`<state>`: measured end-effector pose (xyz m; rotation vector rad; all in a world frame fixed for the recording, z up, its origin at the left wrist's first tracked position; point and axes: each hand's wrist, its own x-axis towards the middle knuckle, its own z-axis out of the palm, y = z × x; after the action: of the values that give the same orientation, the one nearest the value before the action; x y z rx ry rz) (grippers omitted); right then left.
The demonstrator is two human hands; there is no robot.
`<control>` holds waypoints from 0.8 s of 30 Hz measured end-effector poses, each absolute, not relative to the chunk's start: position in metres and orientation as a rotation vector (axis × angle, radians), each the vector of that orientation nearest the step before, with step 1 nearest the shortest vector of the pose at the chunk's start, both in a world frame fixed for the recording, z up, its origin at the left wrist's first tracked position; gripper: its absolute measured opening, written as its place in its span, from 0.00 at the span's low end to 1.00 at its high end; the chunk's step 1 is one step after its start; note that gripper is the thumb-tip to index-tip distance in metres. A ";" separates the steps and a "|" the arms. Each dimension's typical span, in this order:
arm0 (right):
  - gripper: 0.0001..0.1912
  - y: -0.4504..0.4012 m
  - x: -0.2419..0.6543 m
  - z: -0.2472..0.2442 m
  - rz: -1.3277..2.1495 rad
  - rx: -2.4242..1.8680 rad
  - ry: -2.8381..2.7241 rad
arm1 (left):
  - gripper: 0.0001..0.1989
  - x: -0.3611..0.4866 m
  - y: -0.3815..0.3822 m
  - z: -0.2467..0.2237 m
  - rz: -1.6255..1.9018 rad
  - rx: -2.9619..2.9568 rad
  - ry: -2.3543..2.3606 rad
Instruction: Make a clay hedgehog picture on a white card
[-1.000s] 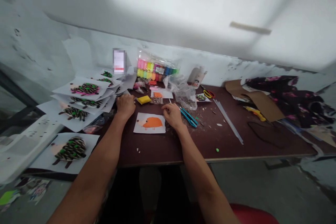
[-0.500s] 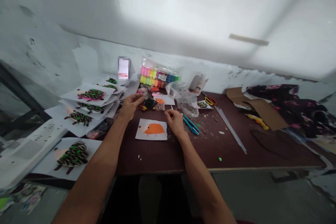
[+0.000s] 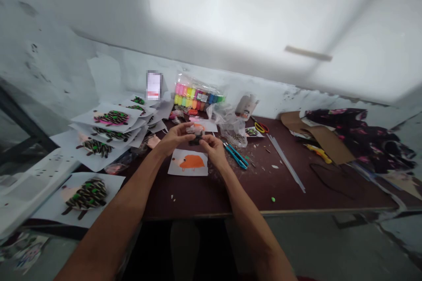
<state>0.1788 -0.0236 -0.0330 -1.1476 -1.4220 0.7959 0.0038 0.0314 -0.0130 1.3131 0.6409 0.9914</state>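
Head view, item by item. Held: a small black lump of clay in a clear plastic wrapper (image 3: 195, 140), raised above the desk between both hands. The left hand (image 3: 172, 137): fingers (image 3: 184, 131) curled to a narrow pinch on the wrapper. The right hand (image 3: 214, 148): fingertips (image 3: 205, 139) closed narrowly on the lump from the other side. Below the hands: a white paper card bearing an orange clay hedgehog body (image 3: 187, 163). Just beside the right hand: a slim teal-handled tool (image 3: 235, 156), untouched. Farther off: a clear bag of multicoloured clay packs (image 3: 198, 94). Beneath everything: a dark maroon wooden desk (image 3: 273, 180).
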 end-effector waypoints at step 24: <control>0.05 -0.005 0.175 -0.006 0.297 -1.297 -1.663 | 0.26 0.001 0.025 -0.012 0.929 1.340 0.858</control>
<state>0.1745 -0.0050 -0.0064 -1.2973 -1.6627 0.2968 0.0013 0.0251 -0.0118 1.3403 0.8578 0.9293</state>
